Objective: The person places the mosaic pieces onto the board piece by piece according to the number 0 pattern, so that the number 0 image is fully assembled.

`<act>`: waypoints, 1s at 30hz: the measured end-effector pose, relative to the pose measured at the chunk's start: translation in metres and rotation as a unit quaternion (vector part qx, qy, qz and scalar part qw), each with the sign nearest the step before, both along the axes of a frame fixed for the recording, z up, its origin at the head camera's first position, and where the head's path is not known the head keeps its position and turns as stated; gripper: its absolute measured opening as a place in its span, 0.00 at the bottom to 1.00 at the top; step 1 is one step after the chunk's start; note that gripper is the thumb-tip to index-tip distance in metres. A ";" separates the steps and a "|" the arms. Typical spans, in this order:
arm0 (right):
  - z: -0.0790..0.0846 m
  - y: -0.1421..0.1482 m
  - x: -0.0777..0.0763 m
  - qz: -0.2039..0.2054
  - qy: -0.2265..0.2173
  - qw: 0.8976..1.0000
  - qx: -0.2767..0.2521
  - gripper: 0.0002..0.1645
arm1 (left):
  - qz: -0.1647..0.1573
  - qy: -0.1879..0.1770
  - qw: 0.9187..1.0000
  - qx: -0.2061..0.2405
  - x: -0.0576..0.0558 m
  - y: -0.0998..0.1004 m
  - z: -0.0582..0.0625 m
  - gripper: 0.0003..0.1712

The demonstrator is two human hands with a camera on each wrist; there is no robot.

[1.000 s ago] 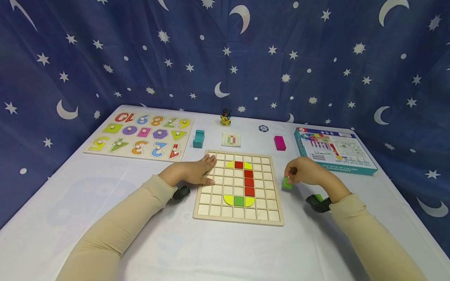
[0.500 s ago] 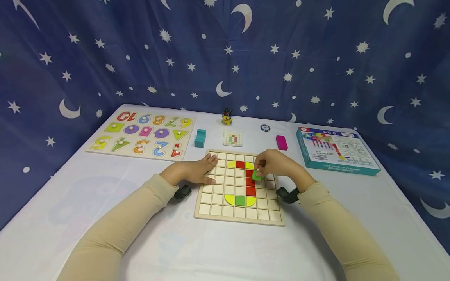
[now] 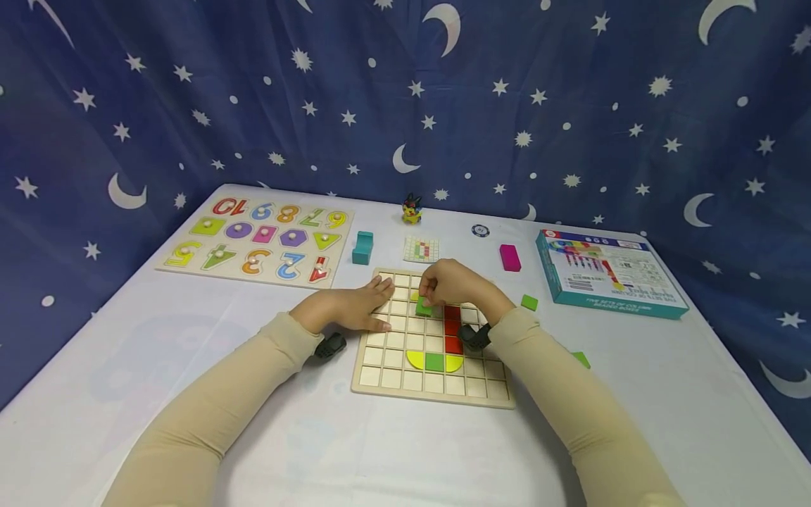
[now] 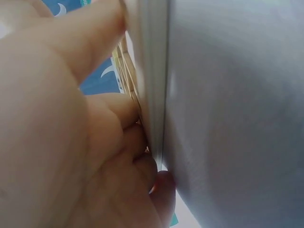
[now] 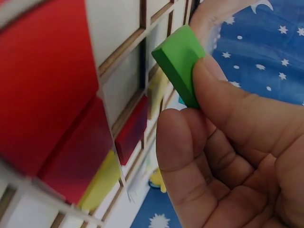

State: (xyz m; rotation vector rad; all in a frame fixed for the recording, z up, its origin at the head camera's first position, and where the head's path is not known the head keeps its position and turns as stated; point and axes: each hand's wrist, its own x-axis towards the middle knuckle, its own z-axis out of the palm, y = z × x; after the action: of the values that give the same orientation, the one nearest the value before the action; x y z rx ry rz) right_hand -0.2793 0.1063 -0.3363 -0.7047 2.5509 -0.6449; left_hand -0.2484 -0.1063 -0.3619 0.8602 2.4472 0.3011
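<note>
A wooden grid board [image 3: 386, 380] lies on the table. My left hand [image 3: 351, 310] rests on its left edge, fingers spread; in the left wrist view the fingertips meet the board's side. My right hand [image 3: 456, 285] pinches a green square tile [image 5: 183, 61] between thumb and fingers, above the upper middle of the grid. Red square tiles [image 3: 453, 329] form a column in the board, partly covered by the right hand and wrist. Lower down, a green tile [image 3: 434, 362] sits between two yellow rounded tiles [image 3: 415, 360]. Another yellow piece [image 3: 415, 296] shows beside the right fingers.
Loose green tiles [image 3: 529, 302] lie right of the board. Behind it are a teal block [image 3: 363, 248], a small pattern card [image 3: 421, 249], a toy figure [image 3: 412, 209], a chip [image 3: 480, 230] and a magenta block [image 3: 510, 258]. A number puzzle [image 3: 253, 239] and flat box [image 3: 611, 274] flank these.
My right hand has picked the green tile up from the table right of the board and carried it left over the grid. My left hand has stayed in place.
</note>
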 end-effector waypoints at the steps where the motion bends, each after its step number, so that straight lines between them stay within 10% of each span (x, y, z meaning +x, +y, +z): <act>1: -0.001 -0.002 -0.002 -0.002 -0.006 1.000 0.001 0.03 | -0.001 0.001 1.000 0.000 0.000 0.000 0.000 0.48; 19: -0.006 -0.015 -0.008 0.036 -0.003 0.999 0.019 0.03 | -0.002 -0.001 1.000 0.002 -0.002 0.001 0.001 0.48; 30: 0.010 0.048 -0.008 -0.027 0.020 0.999 0.010 0.06 | 0.002 -0.006 1.000 0.013 0.001 0.000 0.001 0.48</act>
State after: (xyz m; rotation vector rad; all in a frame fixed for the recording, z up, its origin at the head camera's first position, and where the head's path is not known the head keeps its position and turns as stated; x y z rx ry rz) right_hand -0.2873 0.1546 -0.3268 -0.6494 2.6181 -0.6277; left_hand -0.2470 -0.1063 -0.3610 0.8627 2.4390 0.3405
